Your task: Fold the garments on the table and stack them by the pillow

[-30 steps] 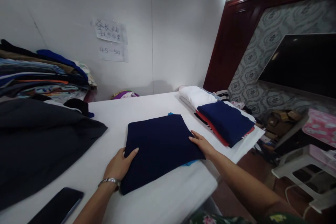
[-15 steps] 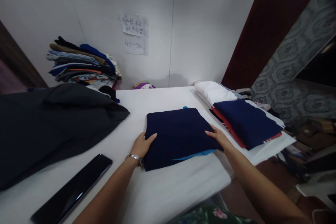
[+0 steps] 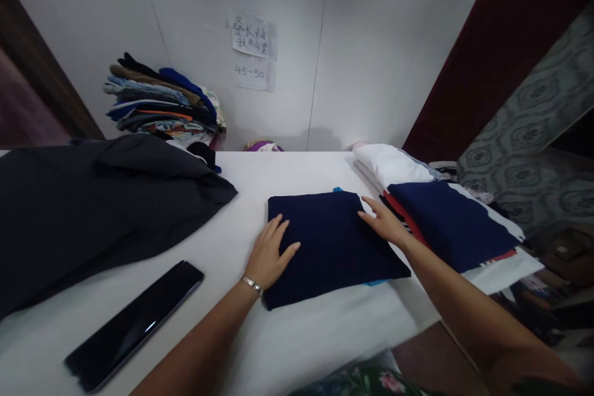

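A folded navy garment lies flat on the white table in front of me, with bits of light blue cloth showing at its far and near edges. My left hand rests on its left side, fingers spread over the cloth, a metal bracelet at the wrist. At the far right corner is my right hand, its fingers stretched out and apart, at or just over the fabric; whether it touches I cannot tell.
To the right sits a pile of folded clothes, navy and white on top. A dark grey garment spreads across the left. Near it lies a black phone. A tall clothes stack stands against the wall below paper signs.
Both hands have let go of the garment's side edges. The left now lies flat on top, and the right has shifted to the far right corner. The view has turned slightly left.
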Demonstrator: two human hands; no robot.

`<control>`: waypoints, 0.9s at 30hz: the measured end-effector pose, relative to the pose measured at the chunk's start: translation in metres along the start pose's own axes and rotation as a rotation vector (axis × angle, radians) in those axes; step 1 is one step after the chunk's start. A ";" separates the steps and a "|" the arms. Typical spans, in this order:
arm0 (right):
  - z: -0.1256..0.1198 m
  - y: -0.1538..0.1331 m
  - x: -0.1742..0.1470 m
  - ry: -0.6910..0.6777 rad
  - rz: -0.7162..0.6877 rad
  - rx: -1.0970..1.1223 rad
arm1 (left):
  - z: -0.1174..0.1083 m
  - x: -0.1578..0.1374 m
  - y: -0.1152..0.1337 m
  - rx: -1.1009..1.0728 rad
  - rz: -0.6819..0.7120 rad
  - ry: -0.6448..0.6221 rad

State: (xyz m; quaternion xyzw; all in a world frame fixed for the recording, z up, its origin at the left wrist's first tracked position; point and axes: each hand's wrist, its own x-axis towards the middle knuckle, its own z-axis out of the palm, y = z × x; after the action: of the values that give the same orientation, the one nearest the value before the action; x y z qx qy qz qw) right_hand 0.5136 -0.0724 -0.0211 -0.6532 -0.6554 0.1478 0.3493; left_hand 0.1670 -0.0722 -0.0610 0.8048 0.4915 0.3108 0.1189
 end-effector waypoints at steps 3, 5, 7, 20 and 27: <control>0.011 -0.014 0.044 -0.077 0.004 -0.006 | 0.008 -0.004 0.002 0.064 0.017 -0.079; 0.020 -0.017 0.070 -0.149 0.065 0.015 | 0.008 -0.005 0.004 0.102 0.008 -0.080; 0.028 -0.014 0.090 -0.224 0.110 0.023 | 0.006 -0.005 0.005 0.127 0.000 -0.080; 0.033 0.010 0.117 -0.357 0.007 -0.066 | 0.005 -0.004 0.010 0.120 -0.021 -0.081; 0.035 0.006 0.120 -0.406 -0.024 -0.175 | 0.006 -0.004 0.010 0.100 -0.019 -0.067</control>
State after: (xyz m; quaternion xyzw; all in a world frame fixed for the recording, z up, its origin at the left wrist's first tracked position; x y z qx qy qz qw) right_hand 0.5070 0.0528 -0.0185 -0.6299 -0.7304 0.2146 0.1540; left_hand 0.1763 -0.0801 -0.0625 0.8150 0.5097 0.2575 0.0980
